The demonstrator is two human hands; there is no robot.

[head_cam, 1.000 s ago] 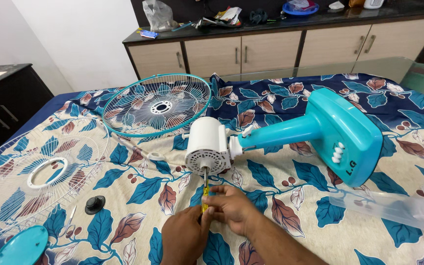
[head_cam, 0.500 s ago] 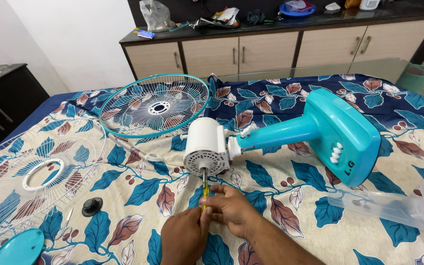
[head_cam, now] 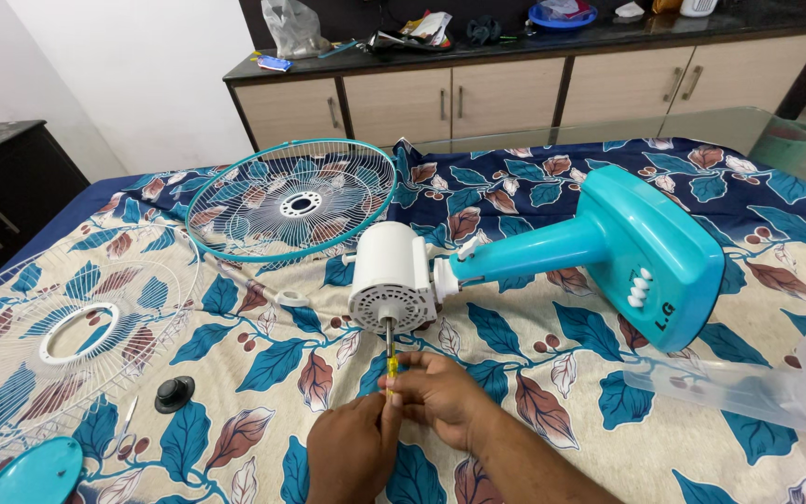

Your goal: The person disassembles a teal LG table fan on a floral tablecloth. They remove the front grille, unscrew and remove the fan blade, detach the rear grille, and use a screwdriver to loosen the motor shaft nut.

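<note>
Both hands, the left hand (head_cam: 352,448) and the right hand (head_cam: 440,392), grip a yellow-handled screwdriver (head_cam: 390,359); its tip meets the white fan motor (head_cam: 392,278) just beyond them, black knob (head_cam: 175,393) lying to their left.

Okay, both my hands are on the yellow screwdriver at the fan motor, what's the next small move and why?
Probably keep the screwdriver square to the white motor housing and turn it gently. Its shaft meets the vented face of the housing, and the left hand and right hand both grip the yellow handle. The fan lies loose on the cloth, so a hard push might shift it.
</note>
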